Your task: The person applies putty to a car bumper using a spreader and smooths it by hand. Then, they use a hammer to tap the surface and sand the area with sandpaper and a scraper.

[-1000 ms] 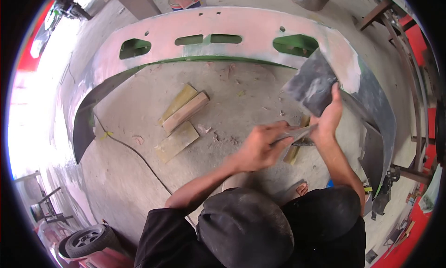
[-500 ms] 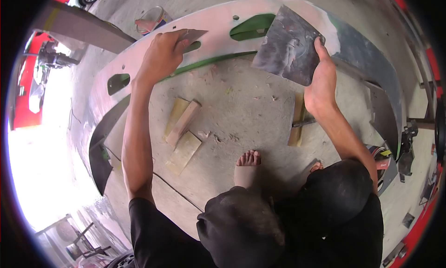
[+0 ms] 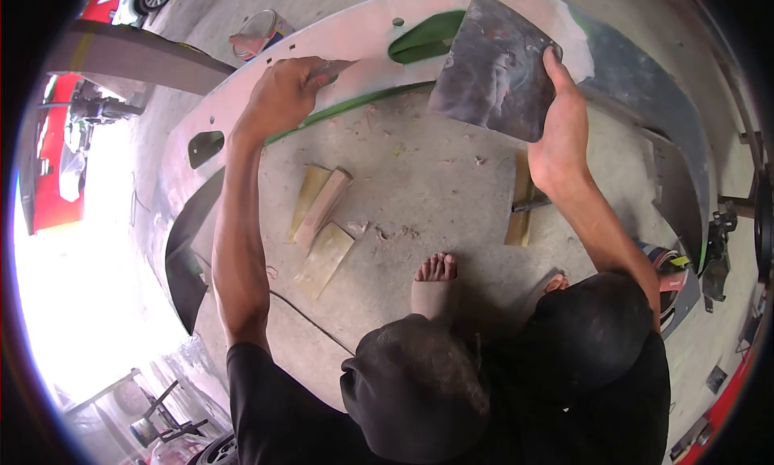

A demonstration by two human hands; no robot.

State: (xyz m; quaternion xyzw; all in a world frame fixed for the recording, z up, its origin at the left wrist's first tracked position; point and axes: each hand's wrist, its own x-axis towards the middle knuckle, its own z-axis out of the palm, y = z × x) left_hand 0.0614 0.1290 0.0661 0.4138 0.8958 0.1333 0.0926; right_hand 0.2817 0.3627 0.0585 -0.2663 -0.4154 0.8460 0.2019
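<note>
My left hand (image 3: 282, 98) is closed around a thin grey putty spreader (image 3: 334, 68), its blade pointing right over the pink surface of a car bumper (image 3: 343, 33). Whether the blade touches the bumper I cannot tell. In my right hand (image 3: 562, 134) is a dark, roughly square mixing plate (image 3: 493, 71), gripped at its right edge with the thumb on top. Pale and reddish smears mark the plate's face. It hides part of the bumper and of the green-edged opening (image 3: 415, 47) beside it.
On the floor inside the bumper's curve lie a sanding block (image 3: 322, 208), a tan sheet (image 3: 329, 259) and another sheet (image 3: 520, 215). An open can (image 3: 262, 31) stands behind the bumper near a grey beam (image 3: 137, 58). A dark cable (image 3: 310, 318) runs left of my foot (image 3: 436, 283).
The spreader has turned, so its blade looks narrower now. My left hand stays over the pink surface. The mixing plate sits slightly higher and further left in view, and the whole view has shifted a little.
</note>
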